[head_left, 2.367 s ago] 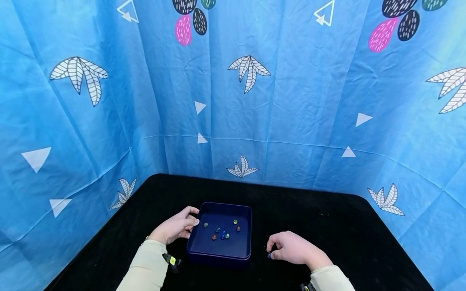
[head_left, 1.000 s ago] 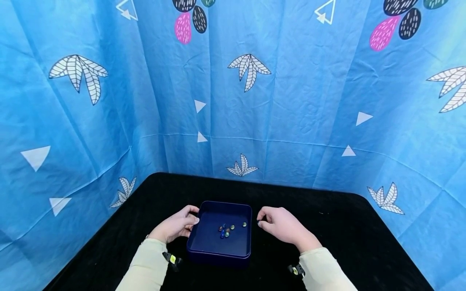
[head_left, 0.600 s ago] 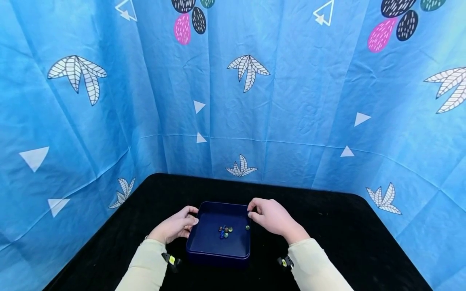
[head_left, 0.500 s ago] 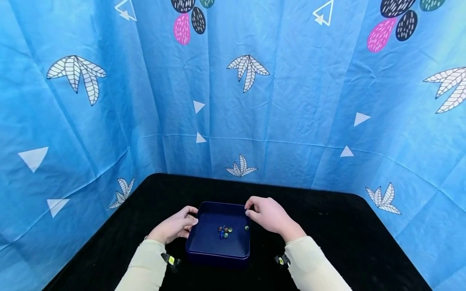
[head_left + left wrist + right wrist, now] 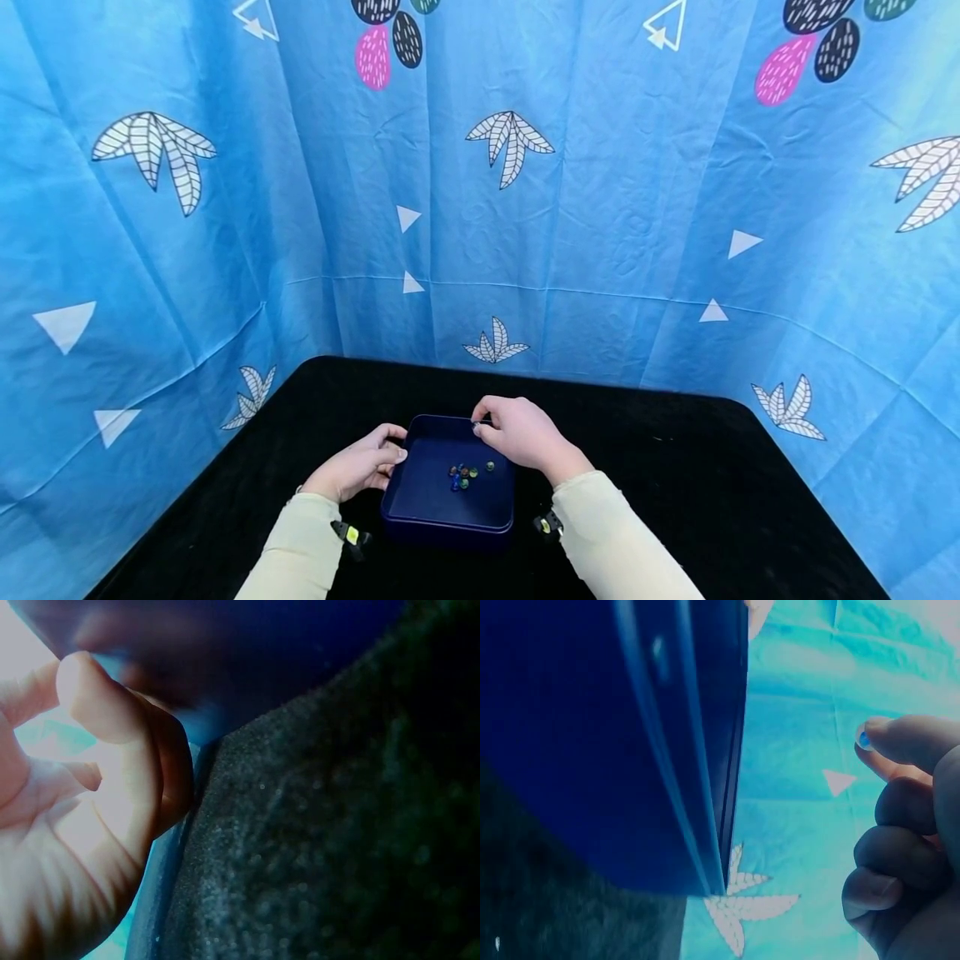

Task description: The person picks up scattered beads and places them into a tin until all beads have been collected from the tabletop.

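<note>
A dark blue square tray (image 5: pixel 423 506) with low walls rests on the black cloth. My left hand (image 5: pixel 362 465) holds its left side, thumb at the rim; the left wrist view shows the thumb close against the blue wall (image 5: pixel 255 660). Several small glass marbles, one of them blue (image 5: pixel 455 483), lie clustered near the tray's middle, and a greenish marble (image 5: pixel 490 467) sits apart to their right. Over the tray's far right part, my right hand (image 5: pixel 528 435) pinches a clear marble with blue inside (image 5: pixel 863 739) between thumb and forefinger. The other right fingers are curled in.
Black cloth (image 5: pixel 675 483) covers the table, with rounded far corners. A blue patterned curtain (image 5: pixel 600 208) hangs around its back and sides. Each wrist wears a dark strap, with cream sleeves (image 5: pixel 296 542) behind.
My right hand has picked the marble off the cloth and carried it up and left over the tray. The marbles inside have rolled closer together. The left hand stays at the tray.
</note>
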`<state>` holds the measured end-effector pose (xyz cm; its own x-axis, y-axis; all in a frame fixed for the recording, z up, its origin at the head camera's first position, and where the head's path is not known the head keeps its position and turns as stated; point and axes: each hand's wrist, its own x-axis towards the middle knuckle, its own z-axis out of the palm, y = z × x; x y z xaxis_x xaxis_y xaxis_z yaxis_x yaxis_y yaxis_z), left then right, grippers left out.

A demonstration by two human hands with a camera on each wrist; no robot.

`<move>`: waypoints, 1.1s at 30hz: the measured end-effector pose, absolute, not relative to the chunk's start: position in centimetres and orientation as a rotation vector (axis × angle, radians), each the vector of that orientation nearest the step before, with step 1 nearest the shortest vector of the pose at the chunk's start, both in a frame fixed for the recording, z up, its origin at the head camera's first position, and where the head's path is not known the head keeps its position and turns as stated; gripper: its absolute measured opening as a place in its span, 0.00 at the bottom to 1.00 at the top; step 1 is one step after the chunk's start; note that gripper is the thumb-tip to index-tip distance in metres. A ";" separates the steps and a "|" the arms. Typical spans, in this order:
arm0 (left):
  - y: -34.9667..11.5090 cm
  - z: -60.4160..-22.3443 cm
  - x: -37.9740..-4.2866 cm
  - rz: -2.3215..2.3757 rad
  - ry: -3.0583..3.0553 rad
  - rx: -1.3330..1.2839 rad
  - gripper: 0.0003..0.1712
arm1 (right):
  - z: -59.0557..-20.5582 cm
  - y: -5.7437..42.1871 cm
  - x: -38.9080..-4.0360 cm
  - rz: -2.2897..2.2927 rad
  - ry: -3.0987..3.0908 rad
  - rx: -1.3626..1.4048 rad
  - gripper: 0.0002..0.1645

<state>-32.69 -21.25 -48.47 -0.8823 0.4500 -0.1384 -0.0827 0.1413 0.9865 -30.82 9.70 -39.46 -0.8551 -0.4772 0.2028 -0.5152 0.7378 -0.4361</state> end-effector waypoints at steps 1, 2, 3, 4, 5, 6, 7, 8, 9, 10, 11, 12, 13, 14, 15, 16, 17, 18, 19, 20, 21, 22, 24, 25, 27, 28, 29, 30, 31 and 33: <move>-21.3 -48.5 -32.7 1.793 2.022 0.353 0.32 | -39.5 9.4 -30.9 0.747 -2.865 0.821 0.10; -21.3 -48.5 -32.7 1.796 2.020 0.354 0.32 | -39.5 9.2 -30.9 0.746 -2.868 0.827 0.10; -21.3 -48.5 -32.7 1.799 2.019 0.354 0.32 | -39.5 8.9 -31.0 0.742 -2.871 0.837 0.10; -21.2 -48.5 -32.7 1.800 2.018 0.354 0.32 | -39.5 8.7 -31.0 0.738 -2.873 0.846 0.10; -21.2 -48.5 -32.7 1.803 2.016 0.354 0.32 | -39.5 8.6 -31.0 0.740 -2.873 0.855 0.10; -21.2 -48.5 -32.7 1.804 2.015 0.353 0.32 | -39.5 8.4 -31.1 0.739 -2.874 0.866 0.10; -21.2 -48.5 -32.7 1.804 2.014 0.353 0.32 | -39.5 8.3 -31.1 0.732 -2.873 0.874 0.10; -21.2 -48.5 -32.7 1.805 2.013 0.353 0.32 | -39.5 8.3 -31.1 0.729 -2.871 0.878 0.11; -21.2 -48.5 -32.7 1.804 2.012 0.354 0.32 | -39.4 8.2 -31.1 0.717 -2.872 0.877 0.11; -21.2 -48.5 -32.7 1.804 2.011 0.356 0.32 | -39.4 8.2 -31.1 0.712 -2.872 0.878 0.11; -21.1 -48.5 -32.7 1.804 2.010 0.358 0.32 | -39.4 8.2 -31.1 0.709 -2.873 0.876 0.12; -21.1 -48.4 -32.7 1.803 2.012 0.358 0.32 | -39.4 8.2 -31.1 0.701 -2.878 0.869 0.11; -21.1 -48.4 -32.7 1.804 2.012 0.359 0.31 | -39.3 8.3 -31.1 0.703 -2.881 0.864 0.11; -21.1 -48.4 -32.7 1.804 2.012 0.359 0.31 | -39.3 8.3 -31.1 0.699 -2.887 0.858 0.11; -21.1 -48.4 -32.7 1.804 2.014 0.358 0.31 | -39.3 8.4 -31.1 0.698 -2.893 0.852 0.11; -21.1 -48.4 -32.7 1.803 2.017 0.357 0.31 | -39.3 8.5 -31.1 0.699 -2.898 0.848 0.11; -21.2 -48.4 -32.7 1.803 2.019 0.354 0.31 | -39.3 8.6 -31.0 0.700 -2.904 0.841 0.11; -21.2 -48.4 -32.7 1.804 2.020 0.353 0.31 | -39.3 8.7 -31.0 0.695 -2.910 0.834 0.10; -21.2 -48.5 -32.7 1.805 2.019 0.354 0.31 | -39.3 8.8 -31.0 0.699 -2.910 0.832 0.10; -21.2 -48.5 -32.6 1.805 2.020 0.353 0.31 | -39.3 8.9 -30.9 0.694 -2.912 0.827 0.10; -21.2 -48.5 -32.6 1.806 2.018 0.355 0.31 | -39.2 9.1 -30.9 0.690 -2.914 0.821 0.10; -21.2 -48.5 -32.6 1.807 2.018 0.354 0.31 | -39.2 9.2 -30.8 0.685 -2.913 0.817 0.11; -21.2 -48.6 -32.6 1.809 2.014 0.356 0.31 | -39.2 9.5 -30.8 0.674 -2.910 0.808 0.12; -21.2 -48.6 -32.6 1.809 2.013 0.356 0.32 | -39.2 9.6 -30.8 0.674 -2.909 0.802 0.12; -21.2 -48.6 -32.6 1.806 2.015 0.354 0.31 | -39.2 10.0 -30.8 0.671 -2.908 0.787 0.12; -21.2 -48.5 -32.7 1.804 2.018 0.352 0.31 | -39.2 10.2 -30.7 0.676 -2.904 0.782 0.12; -21.2 -48.5 -32.7 1.802 2.021 0.350 0.31 | -39.3 10.3 -30.7 0.681 -2.900 0.776 0.11; -21.2 -48.5 -32.7 1.801 2.022 0.350 0.31 | -39.3 10.5 -30.7 0.684 -2.899 0.770 0.11; -21.3 -48.5 -32.7 1.799 2.023 0.349 0.32 | -39.4 10.7 -30.6 0.690 -2.899 0.763 0.10; -21.4 -48.6 -32.7 1.800 2.022 0.349 0.32 | -39.4 11.0 -30.5 0.695 -2.898 0.761 0.10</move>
